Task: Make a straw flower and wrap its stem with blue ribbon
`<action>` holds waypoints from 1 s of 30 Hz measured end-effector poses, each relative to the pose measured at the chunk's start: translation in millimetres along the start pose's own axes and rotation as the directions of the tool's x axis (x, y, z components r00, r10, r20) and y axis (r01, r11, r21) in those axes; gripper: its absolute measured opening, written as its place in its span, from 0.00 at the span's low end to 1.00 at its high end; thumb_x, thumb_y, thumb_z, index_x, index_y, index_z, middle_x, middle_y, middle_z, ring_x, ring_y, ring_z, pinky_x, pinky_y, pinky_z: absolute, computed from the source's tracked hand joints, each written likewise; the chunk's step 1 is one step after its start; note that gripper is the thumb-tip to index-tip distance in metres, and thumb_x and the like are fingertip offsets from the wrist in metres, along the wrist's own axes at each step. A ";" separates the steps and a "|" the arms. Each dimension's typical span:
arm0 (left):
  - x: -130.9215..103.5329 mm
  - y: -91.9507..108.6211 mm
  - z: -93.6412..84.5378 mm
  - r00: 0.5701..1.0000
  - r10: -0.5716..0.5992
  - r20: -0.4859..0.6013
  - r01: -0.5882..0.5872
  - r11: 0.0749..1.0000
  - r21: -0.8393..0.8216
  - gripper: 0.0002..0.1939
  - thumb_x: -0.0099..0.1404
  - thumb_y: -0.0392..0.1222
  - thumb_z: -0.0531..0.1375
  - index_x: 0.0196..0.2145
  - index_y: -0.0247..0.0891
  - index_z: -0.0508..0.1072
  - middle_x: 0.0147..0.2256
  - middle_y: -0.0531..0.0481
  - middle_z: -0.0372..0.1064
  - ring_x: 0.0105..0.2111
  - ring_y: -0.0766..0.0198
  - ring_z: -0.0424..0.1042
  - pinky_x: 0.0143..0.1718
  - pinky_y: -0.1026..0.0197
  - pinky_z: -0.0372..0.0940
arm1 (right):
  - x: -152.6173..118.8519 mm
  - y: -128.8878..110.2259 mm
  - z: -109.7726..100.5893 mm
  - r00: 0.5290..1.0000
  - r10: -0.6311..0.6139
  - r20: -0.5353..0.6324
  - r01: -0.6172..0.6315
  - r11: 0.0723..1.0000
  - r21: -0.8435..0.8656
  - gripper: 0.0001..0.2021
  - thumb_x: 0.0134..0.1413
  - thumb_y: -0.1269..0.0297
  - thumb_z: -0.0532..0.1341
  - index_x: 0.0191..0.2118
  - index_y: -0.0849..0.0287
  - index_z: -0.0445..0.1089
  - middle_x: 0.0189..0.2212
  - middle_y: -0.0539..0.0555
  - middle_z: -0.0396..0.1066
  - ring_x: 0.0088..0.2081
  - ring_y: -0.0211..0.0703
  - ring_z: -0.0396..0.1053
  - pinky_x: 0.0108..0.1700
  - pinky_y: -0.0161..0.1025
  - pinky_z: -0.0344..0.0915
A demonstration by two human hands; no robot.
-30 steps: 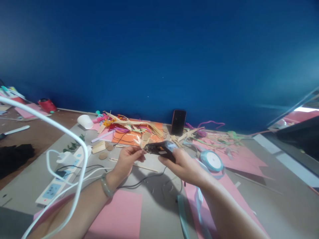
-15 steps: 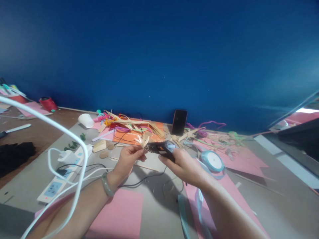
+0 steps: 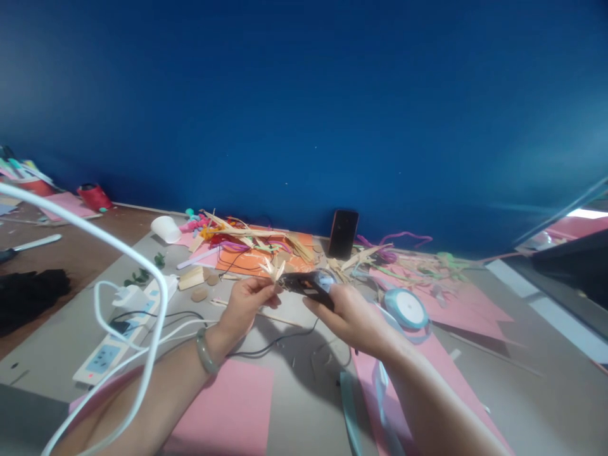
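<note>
My left hand [image 3: 247, 305] pinches the base of a small pale flower-like piece [image 3: 273, 271] with pointed petals, which looks made of husk or straw. My right hand [image 3: 349, 313] is wrapped round a black tool [image 3: 308, 285] that looks like a glue gun or pliers; its exact kind is hard to tell. The tool's tip points left and meets the pale piece just beside my left fingertips. Both hands are above the grey table [image 3: 304, 405], over a thin stick and a black cable.
A phone [image 3: 342, 233] leans on the blue wall behind a pile of straw strips [image 3: 251, 234]. Left are a power strip [image 3: 107, 354], a looping white cable [image 3: 164, 285] and a paper cup [image 3: 166, 229]. A ribbon roll [image 3: 406, 308] lies right, near pink paper [image 3: 475, 307].
The whole view has shifted very slightly. Both hands keep the same hold, with the tool still at the pale piece.
</note>
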State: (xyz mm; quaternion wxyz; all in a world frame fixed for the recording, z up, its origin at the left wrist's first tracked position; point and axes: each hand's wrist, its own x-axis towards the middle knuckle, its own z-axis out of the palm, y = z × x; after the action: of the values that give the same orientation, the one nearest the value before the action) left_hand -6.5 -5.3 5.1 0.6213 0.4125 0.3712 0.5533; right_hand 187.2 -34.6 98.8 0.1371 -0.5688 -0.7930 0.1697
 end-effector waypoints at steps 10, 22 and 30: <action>0.0 -0.1 0.4 1.000 -0.011 0.003 0.011 1.000 0.001 0.13 0.51 0.44 0.68 0.28 0.30 0.76 0.21 0.48 0.72 0.20 0.67 0.70 0.24 0.66 0.64 | 0.6 0.7 1.6 1.000 -0.017 -0.003 0.017 1.000 -0.024 0.17 0.58 0.55 0.53 0.22 0.58 0.55 0.15 0.46 0.52 0.18 0.33 0.48 0.22 0.35 0.42; -0.3 -0.3 -0.1 1.000 0.004 0.018 -0.005 1.000 0.012 0.12 0.52 0.44 0.68 0.28 0.31 0.76 0.20 0.49 0.72 0.21 0.68 0.70 0.24 0.67 0.64 | 1.0 3.6 3.3 0.999 -0.029 0.018 0.030 0.999 -0.032 0.15 0.58 0.55 0.52 0.24 0.58 0.58 0.16 0.47 0.56 0.19 0.33 0.51 0.23 0.34 0.44; 0.4 -1.2 -2.0 1.000 -0.005 0.031 0.004 1.000 0.025 0.11 0.53 0.43 0.67 0.28 0.30 0.77 0.21 0.48 0.72 0.21 0.68 0.70 0.25 0.68 0.64 | 2.1 3.0 4.2 0.999 -0.009 -0.032 0.009 1.000 -0.021 0.18 0.58 0.56 0.53 0.20 0.58 0.53 0.14 0.45 0.50 0.17 0.32 0.46 0.22 0.34 0.43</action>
State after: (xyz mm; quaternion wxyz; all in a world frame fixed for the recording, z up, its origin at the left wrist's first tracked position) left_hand -7.8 -4.8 3.3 0.6230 0.4280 0.3693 0.5407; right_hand 187.4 -32.2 93.8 0.1444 -0.5693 -0.7950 0.1517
